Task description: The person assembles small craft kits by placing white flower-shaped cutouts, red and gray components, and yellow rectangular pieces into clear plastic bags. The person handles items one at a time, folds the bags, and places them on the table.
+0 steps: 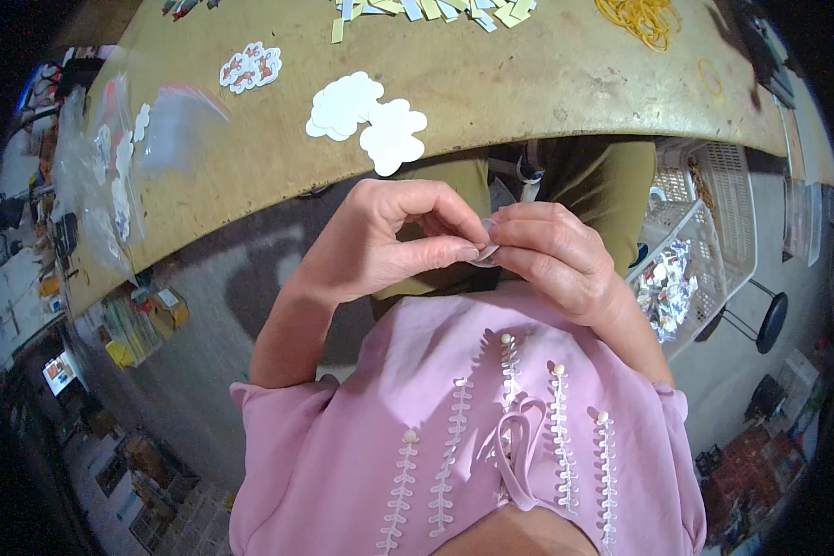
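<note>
In front of my chest, off the near edge of the table, my two hands meet fingertip to fingertip. My left hand (366,236) pinches a small, thin, clear piece (485,253) between thumb and forefinger. The fingers of my right hand (561,259) are closed on the other side of that piece; its kind is too small to make out. Beyond the hands, white scalloped cards (347,105) lie on the table, one of them (394,139) reaching over the edge. Farther left sits a cluster of scalloped cut-outs with brown-red prints (250,68).
The curved wooden table (528,83) carries yellow and white strips (426,9), yellow rubber bands (639,18) and, at left, a clear zip bag (185,125) and plastic bags with white cut-outs (111,176). At right stand a white basket (737,204), a bin of small pieces (667,287) and a stool (772,322).
</note>
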The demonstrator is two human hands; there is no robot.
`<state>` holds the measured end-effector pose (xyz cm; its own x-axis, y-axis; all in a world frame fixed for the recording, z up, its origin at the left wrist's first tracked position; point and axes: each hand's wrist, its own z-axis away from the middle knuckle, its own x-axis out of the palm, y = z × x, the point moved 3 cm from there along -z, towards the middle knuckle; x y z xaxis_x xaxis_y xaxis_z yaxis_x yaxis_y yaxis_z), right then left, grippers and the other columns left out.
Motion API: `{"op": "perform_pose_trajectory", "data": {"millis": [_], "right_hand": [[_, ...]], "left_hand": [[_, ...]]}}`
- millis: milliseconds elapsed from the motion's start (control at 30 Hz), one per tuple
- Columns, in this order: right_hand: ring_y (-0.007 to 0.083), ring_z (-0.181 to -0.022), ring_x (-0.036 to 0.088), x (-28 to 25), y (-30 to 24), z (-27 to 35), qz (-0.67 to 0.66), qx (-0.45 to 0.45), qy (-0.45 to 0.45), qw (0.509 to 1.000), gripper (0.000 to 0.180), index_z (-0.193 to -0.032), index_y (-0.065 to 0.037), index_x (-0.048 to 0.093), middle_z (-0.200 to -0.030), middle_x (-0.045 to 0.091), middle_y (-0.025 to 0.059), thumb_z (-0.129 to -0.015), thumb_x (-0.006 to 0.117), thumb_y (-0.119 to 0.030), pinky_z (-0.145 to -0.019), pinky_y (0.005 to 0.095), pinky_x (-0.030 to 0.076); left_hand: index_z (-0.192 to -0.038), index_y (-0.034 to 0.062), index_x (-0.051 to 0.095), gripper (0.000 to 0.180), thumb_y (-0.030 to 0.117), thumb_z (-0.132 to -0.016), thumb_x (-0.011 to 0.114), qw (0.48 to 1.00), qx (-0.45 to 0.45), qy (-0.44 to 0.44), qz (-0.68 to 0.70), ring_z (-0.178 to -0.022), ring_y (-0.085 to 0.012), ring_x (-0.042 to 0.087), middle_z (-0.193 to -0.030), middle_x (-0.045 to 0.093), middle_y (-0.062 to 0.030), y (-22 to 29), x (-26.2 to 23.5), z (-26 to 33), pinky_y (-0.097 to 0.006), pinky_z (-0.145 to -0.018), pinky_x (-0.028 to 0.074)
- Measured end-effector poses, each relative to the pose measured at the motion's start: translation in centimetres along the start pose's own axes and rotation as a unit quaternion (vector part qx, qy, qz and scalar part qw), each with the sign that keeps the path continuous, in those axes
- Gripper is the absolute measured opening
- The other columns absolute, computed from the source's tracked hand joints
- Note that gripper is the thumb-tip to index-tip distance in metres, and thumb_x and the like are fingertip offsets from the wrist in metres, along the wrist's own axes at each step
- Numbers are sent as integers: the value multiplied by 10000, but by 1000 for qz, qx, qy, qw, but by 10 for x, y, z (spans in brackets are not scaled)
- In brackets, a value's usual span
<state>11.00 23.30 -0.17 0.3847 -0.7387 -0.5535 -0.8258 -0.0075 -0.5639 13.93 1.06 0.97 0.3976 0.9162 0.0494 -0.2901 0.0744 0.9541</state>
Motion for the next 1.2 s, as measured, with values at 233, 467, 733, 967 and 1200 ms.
{"op": "perform_pose_trajectory", "data": {"millis": [233,467,733,967,1200], "right_hand": [[367,-1072,720,0,0,1,1,1,-11,1000,305,-1013,78,735,-1142,705,183,-743,785,-55,-836,420,637],[376,-1059,714,-1,1,-1,0,24,-18,1000,307,-1044,71,721,-1140,699,183,-769,785,-50,-850,434,624],[342,-985,671,3,-3,-8,56,105,-67,991,261,-1020,10,698,-1030,659,150,-780,713,-91,-832,436,542],[321,-935,671,1,3,3,135,160,-60,976,221,-990,-18,701,-975,662,122,-770,710,-18,-827,441,537],[294,-991,687,-8,5,5,178,181,-81,964,220,-981,-65,739,-1002,706,71,-763,732,-32,-855,435,541]], "left_hand": [[-1032,-6,772,93,-9,-940,785,999,38,5,6,-849,-69,695,-937,775,-29,-1,3,-3,-232,-764,566],[-1016,2,772,76,-5,-940,778,998,34,47,-17,-856,-81,707,-934,768,-40,1,6,-1,-246,-752,563],[-945,71,780,135,87,-824,836,870,257,152,-392,-871,-275,704,-921,733,-73,16,19,3,-397,-811,571],[-1126,42,779,202,137,-949,757,794,130,420,-420,-977,-299,733,-1111,752,-122,36,-106,16,-408,-866,593],[-1184,42,775,305,167,-910,826,798,75,357,-479,-1013,-266,743,-1156,745,-119,14,-212,22,-354,-868,586]]}}
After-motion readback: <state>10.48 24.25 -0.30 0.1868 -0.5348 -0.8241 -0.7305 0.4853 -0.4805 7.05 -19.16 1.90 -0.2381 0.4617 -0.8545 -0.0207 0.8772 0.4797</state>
